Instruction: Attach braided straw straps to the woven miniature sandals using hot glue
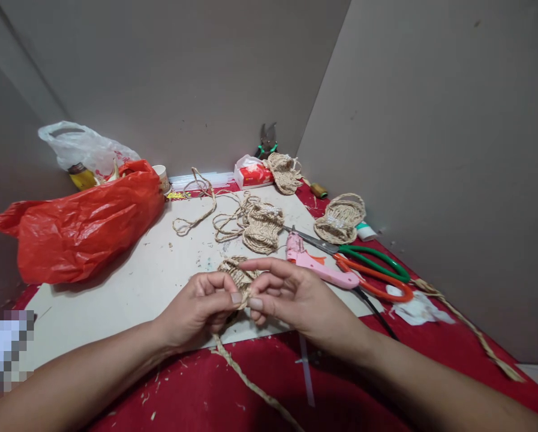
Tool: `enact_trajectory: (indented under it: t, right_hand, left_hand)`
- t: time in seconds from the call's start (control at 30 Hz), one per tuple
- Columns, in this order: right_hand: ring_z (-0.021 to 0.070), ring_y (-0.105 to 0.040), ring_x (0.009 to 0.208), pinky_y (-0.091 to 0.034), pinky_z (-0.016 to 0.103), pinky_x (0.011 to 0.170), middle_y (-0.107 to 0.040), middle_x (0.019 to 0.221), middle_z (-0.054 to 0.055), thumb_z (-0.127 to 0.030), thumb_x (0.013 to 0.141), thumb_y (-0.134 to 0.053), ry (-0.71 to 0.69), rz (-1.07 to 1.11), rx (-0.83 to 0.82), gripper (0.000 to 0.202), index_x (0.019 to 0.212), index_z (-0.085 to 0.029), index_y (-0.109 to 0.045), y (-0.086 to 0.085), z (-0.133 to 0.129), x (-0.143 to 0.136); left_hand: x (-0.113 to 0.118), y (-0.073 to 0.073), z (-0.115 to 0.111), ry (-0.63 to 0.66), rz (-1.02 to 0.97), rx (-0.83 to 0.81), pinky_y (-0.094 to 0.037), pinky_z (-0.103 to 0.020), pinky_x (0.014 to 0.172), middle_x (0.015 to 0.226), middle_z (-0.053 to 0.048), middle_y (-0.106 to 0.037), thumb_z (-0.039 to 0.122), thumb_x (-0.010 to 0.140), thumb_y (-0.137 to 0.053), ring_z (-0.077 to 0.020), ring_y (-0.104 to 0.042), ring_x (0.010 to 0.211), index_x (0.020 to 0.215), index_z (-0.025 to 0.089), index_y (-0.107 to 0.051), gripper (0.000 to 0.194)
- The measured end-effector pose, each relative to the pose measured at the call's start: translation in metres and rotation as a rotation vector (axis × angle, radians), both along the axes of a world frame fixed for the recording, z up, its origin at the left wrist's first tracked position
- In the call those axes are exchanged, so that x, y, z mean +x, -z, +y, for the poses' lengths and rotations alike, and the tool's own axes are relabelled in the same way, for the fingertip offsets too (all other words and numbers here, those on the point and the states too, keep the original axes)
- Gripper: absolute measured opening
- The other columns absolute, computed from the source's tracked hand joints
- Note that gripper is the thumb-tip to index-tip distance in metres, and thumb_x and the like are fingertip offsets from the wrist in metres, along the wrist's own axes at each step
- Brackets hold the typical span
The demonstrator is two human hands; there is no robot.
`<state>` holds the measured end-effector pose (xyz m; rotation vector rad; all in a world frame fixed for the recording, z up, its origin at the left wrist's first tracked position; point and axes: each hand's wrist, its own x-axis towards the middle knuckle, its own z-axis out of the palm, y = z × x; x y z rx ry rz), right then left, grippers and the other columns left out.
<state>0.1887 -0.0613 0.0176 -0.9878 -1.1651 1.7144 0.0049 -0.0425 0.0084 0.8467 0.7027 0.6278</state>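
Near the front edge of the pale board (161, 252), my left hand (210, 300) pinches a twisted straw cord between thumb and fingers. My right hand (277, 294) pinches the same cord just beside it, its index finger stretched over the top. Behind and partly under my fingers lies a small woven straw piece (235, 267), mostly hidden by the hands. From below my left hand a straw cord tail (251, 384) runs down over the red cloth toward the bottom edge.
Several woven straw pieces (263, 228) lie beyond my hands. Scissors with green and orange handles (376, 264) and a pink glue gun (318, 267) are at right. A red plastic bag (89, 228) sits left; a tissue pack (253, 174) and pliers (267, 141) stand at the back.
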Motion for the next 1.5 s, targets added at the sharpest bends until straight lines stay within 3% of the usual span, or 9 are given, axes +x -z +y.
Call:
enact_trajectory:
  t: [0.37,0.6,0.7,0.77,0.9,1.13,1.23,1.33,1.5]
  right_hand:
    - [0.0085,-0.06,0.051,-0.048,0.02,0.055,-0.067,0.056,-0.001,-0.036,0.062,-0.082,-0.054,-0.022,-0.087,0.032,0.074,-0.014,-0.063,-0.001,0.005,0.004]
    - [0.0091,-0.059,0.052,-0.049,0.021,0.055,-0.063,0.058,-0.002,-0.037,0.063,-0.081,0.025,-0.073,-0.008,0.03,0.073,-0.015,-0.063,0.003,0.002,-0.002]
    - [0.0106,-0.06,0.055,-0.051,0.023,0.055,-0.064,0.062,0.0,-0.03,0.073,-0.072,0.072,-0.147,0.171,0.016,0.074,-0.016,-0.064,0.005,-0.001,-0.003]
    - [0.0123,-0.063,0.06,-0.052,0.024,0.058,-0.067,0.067,0.002,-0.02,0.079,-0.063,0.132,-0.265,0.449,0.005,0.077,-0.016,-0.065,0.006,-0.003,-0.001]
    - [0.0144,-0.066,0.072,-0.053,0.025,0.067,-0.071,0.077,0.006,-0.009,0.082,-0.055,0.172,-0.392,0.884,0.015,0.083,-0.017,-0.068,0.007,-0.005,0.001]
    - [0.011,-0.061,0.06,-0.051,0.021,0.056,-0.063,0.068,0.0,-0.027,0.075,-0.068,0.109,-0.219,0.338,0.016,0.086,-0.016,-0.062,0.011,-0.001,-0.007]
    - [0.01,-0.059,0.055,-0.05,0.021,0.054,-0.06,0.064,-0.001,-0.031,0.078,-0.065,0.064,-0.18,0.263,0.016,0.08,-0.016,-0.06,0.011,-0.004,-0.008]
    - [0.0104,-0.058,0.054,-0.049,0.02,0.053,-0.061,0.062,0.0,-0.023,0.085,-0.056,0.077,-0.319,0.48,0.011,0.078,-0.016,-0.061,0.011,-0.005,-0.006]
    - [0.0137,-0.061,0.067,-0.049,0.024,0.063,-0.067,0.075,0.007,-0.006,0.086,-0.049,0.13,-0.593,1.17,0.015,0.088,-0.013,-0.062,0.011,-0.004,0.0]
  left_hand:
    - [0.0,0.002,-0.002,0.021,0.029,0.242,-0.033,-0.024,0.057,0.063,0.0,-0.056,0.036,0.082,-0.063,-0.0089,-0.045,0.056,0.076,0.014,-0.058,0.023]
    - [0.0,-0.002,-0.007,-0.087,0.343,0.548,-0.034,-0.02,0.057,0.067,0.001,-0.055,0.035,0.085,-0.061,-0.0079,-0.044,0.06,0.08,0.015,-0.057,0.022]
    - [0.003,-0.002,-0.009,-0.109,0.257,0.402,-0.03,-0.018,0.05,0.062,0.004,-0.052,0.035,0.087,-0.059,-0.0051,-0.038,0.052,0.08,0.015,-0.055,0.021]
    - [0.004,-0.004,-0.009,-0.078,0.143,0.23,-0.022,-0.017,0.043,0.058,0.006,-0.049,0.034,0.086,-0.06,-0.0031,-0.031,0.045,0.081,0.016,-0.054,0.02]
    - [0.006,-0.006,-0.008,-0.017,-0.001,0.016,-0.011,-0.017,0.038,0.055,0.008,-0.045,0.03,0.086,-0.06,-0.0015,-0.017,0.04,0.081,0.016,-0.052,0.017]
    - [0.002,-0.006,-0.013,-0.184,0.201,0.405,-0.03,-0.015,0.048,0.062,0.004,-0.052,0.031,0.086,-0.061,-0.0039,-0.04,0.052,0.081,0.015,-0.057,0.017]
    - [0.002,-0.006,-0.016,-0.204,0.29,0.556,-0.035,-0.017,0.053,0.066,0.002,-0.056,0.03,0.088,-0.059,-0.0063,-0.045,0.058,0.08,0.015,-0.058,0.017]
    - [0.004,-0.006,-0.017,-0.221,0.3,0.546,-0.037,-0.018,0.054,0.067,0.001,-0.058,0.031,0.087,-0.059,-0.0069,-0.047,0.058,0.079,0.015,-0.057,0.018]
    - [0.008,-0.007,-0.014,-0.212,0.207,0.22,-0.024,-0.017,0.043,0.059,0.005,-0.052,0.037,0.086,-0.059,-0.0035,-0.033,0.044,0.079,0.017,-0.05,0.022]
